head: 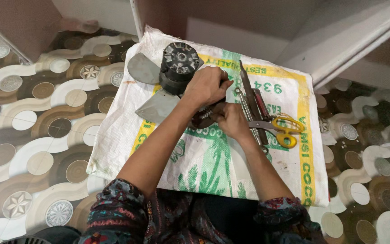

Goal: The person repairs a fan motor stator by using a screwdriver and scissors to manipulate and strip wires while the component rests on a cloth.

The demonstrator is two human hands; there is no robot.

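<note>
A patterned tile floor point(37, 135) of brown and cream swirls spreads around a white woven sack point(213, 153) laid flat as a work mat. On the sack's far left sits a small fan motor point(178, 67), dark and round, with grey metal blades point(149, 90) fanning left. The left hand point(207, 86) is closed around the motor's right side. The right hand point(232, 120), just near of it, pinches a small dark part point(202, 118). Right of the hands lie metal hand tools point(251, 101) and yellow-handled scissors point(281, 129).
</note>
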